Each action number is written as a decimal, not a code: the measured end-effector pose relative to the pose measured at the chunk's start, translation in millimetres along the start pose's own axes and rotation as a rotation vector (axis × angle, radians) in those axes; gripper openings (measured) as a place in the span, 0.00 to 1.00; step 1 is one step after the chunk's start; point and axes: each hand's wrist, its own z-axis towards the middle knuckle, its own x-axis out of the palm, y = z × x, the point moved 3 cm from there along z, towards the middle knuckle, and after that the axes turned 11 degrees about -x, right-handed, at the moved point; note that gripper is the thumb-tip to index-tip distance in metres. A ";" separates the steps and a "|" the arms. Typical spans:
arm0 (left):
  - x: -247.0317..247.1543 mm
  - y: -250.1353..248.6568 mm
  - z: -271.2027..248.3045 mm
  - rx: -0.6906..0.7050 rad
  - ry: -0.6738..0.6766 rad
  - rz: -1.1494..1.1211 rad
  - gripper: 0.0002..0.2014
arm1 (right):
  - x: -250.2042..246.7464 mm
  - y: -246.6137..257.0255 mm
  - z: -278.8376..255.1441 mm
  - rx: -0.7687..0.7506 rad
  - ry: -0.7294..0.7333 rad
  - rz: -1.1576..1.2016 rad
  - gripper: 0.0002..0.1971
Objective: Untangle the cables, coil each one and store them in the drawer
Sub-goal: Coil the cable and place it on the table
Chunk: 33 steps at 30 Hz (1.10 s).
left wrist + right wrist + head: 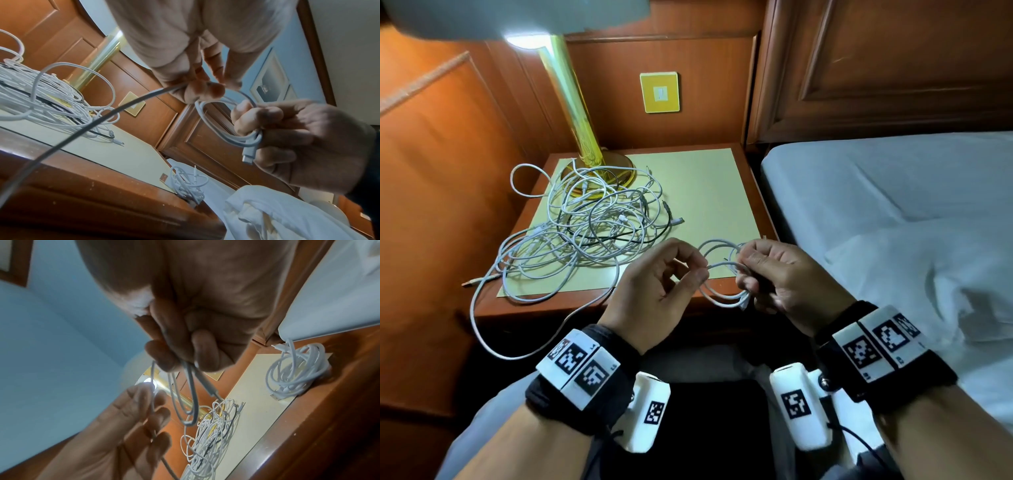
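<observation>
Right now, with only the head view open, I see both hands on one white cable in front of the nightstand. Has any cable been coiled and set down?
Observer: Yes. A coiled white bundle lies on the nightstand, at its near corner by the bed. In your view the right hand covers it.
Operator: What is in that grip besides loops?
Observer: The left wrist view shows a connector hanging below the right hand's fingers, at the end of the white cable.
Operator: Does the bundle touch the tangle?
Observer: No. The right wrist view shows bare mat between them.
</observation>
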 end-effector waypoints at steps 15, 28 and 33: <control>-6.8 -7.0 3.2 0.029 -0.255 0.106 0.02 | 5.8 -4.9 -1.8 0.099 0.143 -0.188 0.18; -5.5 0.6 2.8 0.036 -0.190 0.173 0.06 | -4.3 -3.8 1.9 0.027 0.027 -0.092 0.15; -3.4 -4.5 1.4 0.087 -0.168 0.225 0.05 | -6.5 -2.4 1.3 0.002 -0.007 -0.105 0.14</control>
